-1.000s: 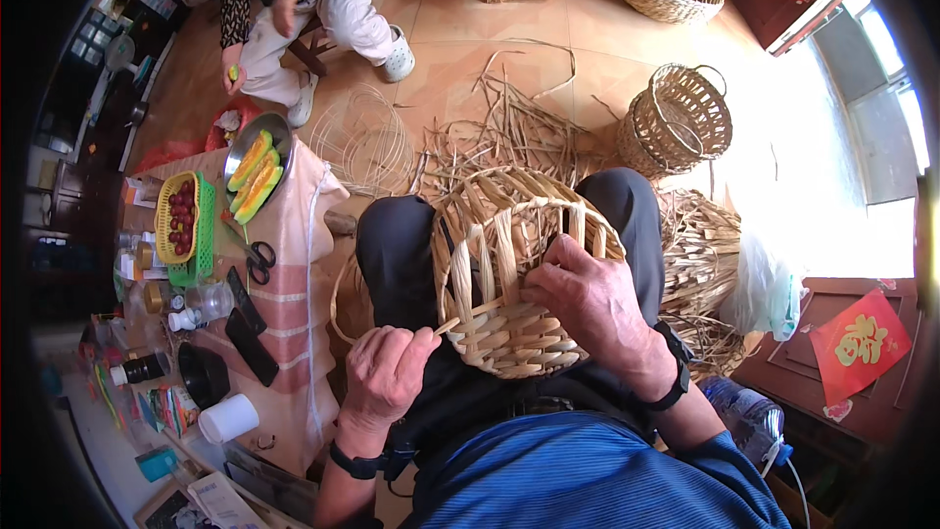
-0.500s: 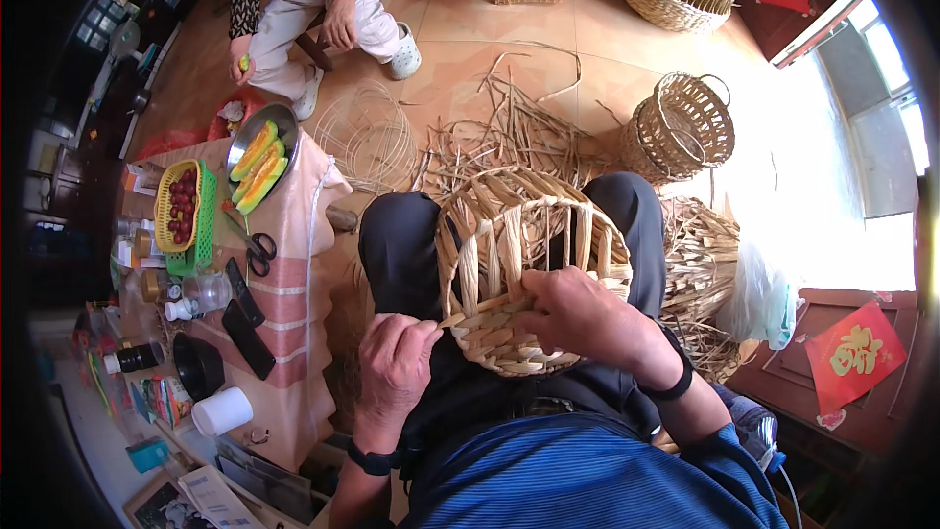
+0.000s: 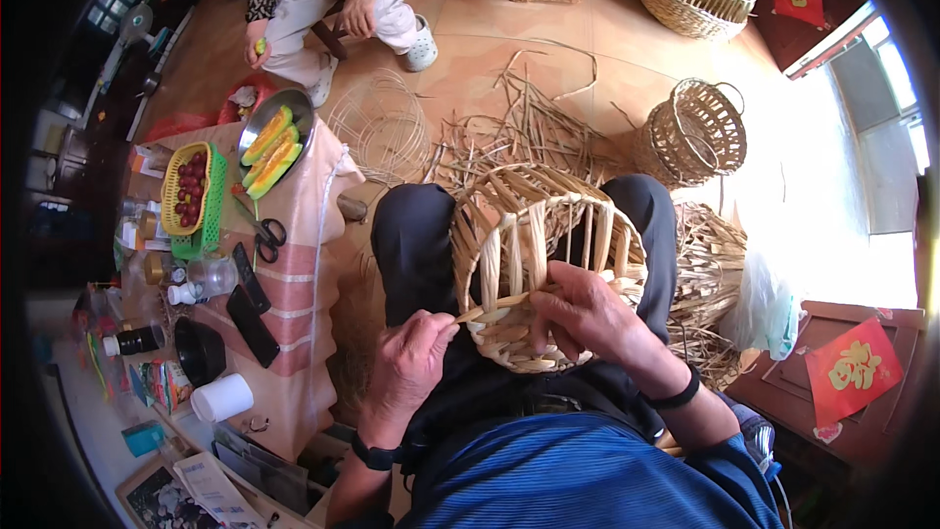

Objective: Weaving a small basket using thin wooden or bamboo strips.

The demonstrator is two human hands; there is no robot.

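Note:
A partly woven basket [image 3: 539, 227] of pale strips rests tilted between the knees in dark trousers. My left hand [image 3: 416, 358] is closed just left of it, pinching a thin weaving strip [image 3: 475, 315] that runs into the basket's side. My right hand [image 3: 587, 313] lies on the near side of the weave, fingers bent around the strip among the uprights; some fingertips are hidden in or behind it.
At left, a cloth-covered table [image 3: 304, 313] holds a melon plate [image 3: 269, 152], fruit baskets, scissors [image 3: 269, 235], bottles. Ahead, a seated person [image 3: 333, 0], loose strips [image 3: 514, 127], a wire frame, finished baskets [image 3: 695, 137]. At right, a strip bundle [image 3: 700, 255] and red cabinet [image 3: 774, 387].
My right hand has shifted down from the upright openings along the strip, its fingers bending over the weave. My left hand still pinches. The seated person's hand has lowered to the knee.

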